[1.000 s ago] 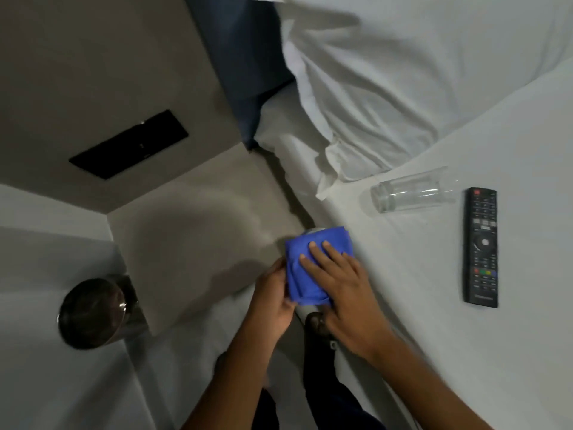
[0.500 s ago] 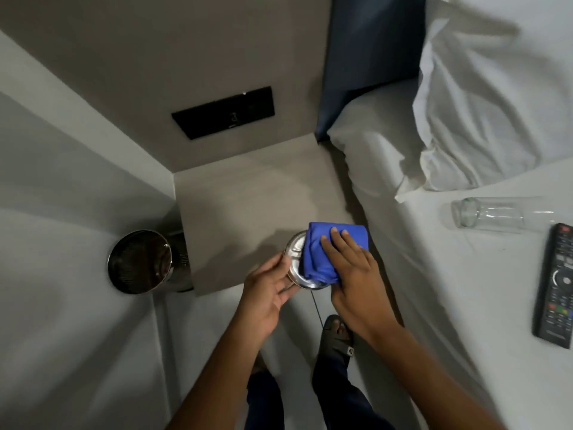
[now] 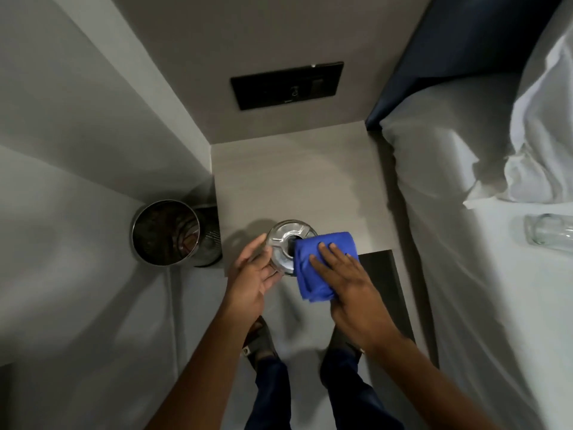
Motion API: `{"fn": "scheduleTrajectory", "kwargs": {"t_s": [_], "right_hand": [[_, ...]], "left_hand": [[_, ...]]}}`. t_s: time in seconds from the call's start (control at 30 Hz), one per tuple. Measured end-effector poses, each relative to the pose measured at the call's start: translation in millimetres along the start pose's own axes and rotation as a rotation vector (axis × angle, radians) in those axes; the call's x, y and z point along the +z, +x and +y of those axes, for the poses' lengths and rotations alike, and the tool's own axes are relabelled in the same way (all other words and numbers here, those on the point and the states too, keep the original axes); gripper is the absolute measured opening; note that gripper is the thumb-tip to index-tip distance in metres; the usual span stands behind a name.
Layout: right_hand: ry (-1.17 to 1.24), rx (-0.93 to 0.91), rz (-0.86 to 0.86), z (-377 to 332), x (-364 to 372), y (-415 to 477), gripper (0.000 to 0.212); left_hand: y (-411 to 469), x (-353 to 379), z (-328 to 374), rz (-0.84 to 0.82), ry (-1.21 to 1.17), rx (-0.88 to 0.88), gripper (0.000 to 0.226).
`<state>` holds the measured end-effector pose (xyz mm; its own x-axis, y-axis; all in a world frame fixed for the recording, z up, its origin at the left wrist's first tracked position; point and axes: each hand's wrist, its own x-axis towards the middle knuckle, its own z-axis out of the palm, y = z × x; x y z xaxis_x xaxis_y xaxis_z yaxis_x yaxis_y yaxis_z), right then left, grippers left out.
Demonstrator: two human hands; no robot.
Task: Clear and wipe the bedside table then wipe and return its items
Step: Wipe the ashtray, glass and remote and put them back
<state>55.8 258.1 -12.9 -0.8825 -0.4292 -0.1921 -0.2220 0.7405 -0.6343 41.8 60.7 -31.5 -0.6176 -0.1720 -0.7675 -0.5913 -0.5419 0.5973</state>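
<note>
A round clear glass ashtray (image 3: pixel 283 243) is held at the front edge of the beige bedside table (image 3: pixel 297 181). My left hand (image 3: pixel 252 274) grips its left side. My right hand (image 3: pixel 344 274) presses a folded blue cloth (image 3: pixel 316 268) against the ashtray's right half, covering that part. An empty drinking glass (image 3: pixel 548 232) lies on its side on the white bed (image 3: pixel 496 274) at the right edge of the view. The table top carries nothing else.
A metal waste bin (image 3: pixel 167 232) stands on the floor left of the table. A black switch panel (image 3: pixel 286 85) is on the wall behind it. A pillow (image 3: pixel 545 135) lies at the upper right. My feet (image 3: pixel 260 339) are below.
The view has swung left from the bed toward the table; the remote has left the frame. Both hands carried the ashtray and cloth from the bed's edge over the table's front edge.
</note>
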Motion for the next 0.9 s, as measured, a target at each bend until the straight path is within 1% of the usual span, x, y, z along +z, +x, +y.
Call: {"fn": "scheduleTrajectory", "kwargs": {"t_s": [0.1,0.27,0.33,0.4,0.47,0.57,0.7,0.8,0.9], "right_hand": [[0.070,0.141,-0.047,-4,10,18,0.073],[0.040,0.149,-0.122,-30,38,74,0.070],[0.065,0.105,-0.148,-44,47,93,0.071],[0.116,0.104,-0.151,-50,53,108,0.070],[0.186,0.158,-0.073,-44,56,118,0.067],[0.291,0.263,0.030,-28,53,116,0.065],[0.342,0.280,0.022,-19,36,96,0.059],[0.355,0.293,-0.027,-9,29,83,0.061],[0.404,0.326,-0.027,-1,22,75,0.059]], "left_hand": [[8,-11,6,-0.007,0.065,-0.003,0.033],[34,-25,19,-0.003,0.143,-0.020,0.033],[52,-28,29,0.003,0.179,0.044,0.034],[79,-30,41,0.010,0.201,0.150,0.034],[114,-31,55,0.041,0.276,0.230,0.032],[166,-30,69,0.117,0.419,0.316,0.040],[209,-21,84,0.192,0.501,0.411,0.035],[233,-19,83,0.226,0.656,0.462,0.047],[239,-23,75,0.213,0.952,0.399,0.070]]}}
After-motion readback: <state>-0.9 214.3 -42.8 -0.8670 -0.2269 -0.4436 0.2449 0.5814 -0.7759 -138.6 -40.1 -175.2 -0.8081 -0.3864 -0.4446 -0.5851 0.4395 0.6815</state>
